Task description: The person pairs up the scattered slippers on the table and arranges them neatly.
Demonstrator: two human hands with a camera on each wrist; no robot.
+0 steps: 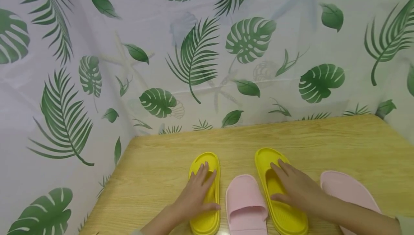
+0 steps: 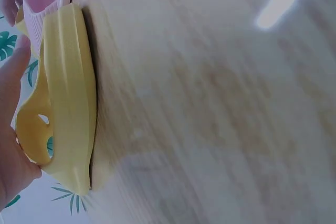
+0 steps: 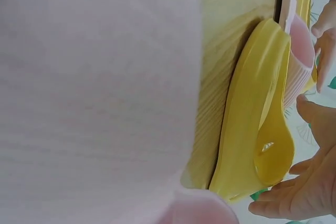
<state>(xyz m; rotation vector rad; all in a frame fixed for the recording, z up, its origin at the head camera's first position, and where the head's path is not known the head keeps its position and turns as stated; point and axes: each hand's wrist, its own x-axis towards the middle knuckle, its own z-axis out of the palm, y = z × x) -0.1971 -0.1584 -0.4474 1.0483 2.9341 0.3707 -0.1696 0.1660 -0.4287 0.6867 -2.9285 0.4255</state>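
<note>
Two yellow slippers lie on the wooden surface, toes away from me. Over the front of the left yellow slipper (image 1: pixel 204 225) my left hand (image 1: pixel 195 193) spreads its straight fingers, the fingertips on or just above the strap. My right hand (image 1: pixel 299 185) reaches likewise over the right yellow slipper (image 1: pixel 292 221), its thumb apart from the fingers. In the left wrist view the left slipper (image 2: pixel 71 98) stands in side profile, flat on the surface. From the right wrist, the right slipper (image 3: pixel 247 114) shows beside that hand (image 3: pixel 310 177); whether the fingers touch it, I cannot tell.
A pink slipper (image 1: pixel 245 192) sits between the yellow ones. Another pink slipper (image 1: pixel 347 188) lies at the right, partly hidden under my right forearm. The wooden tabletop (image 1: pixel 155 166) ends against a leaf-print cloth (image 1: pixel 207 109) at the back and sides.
</note>
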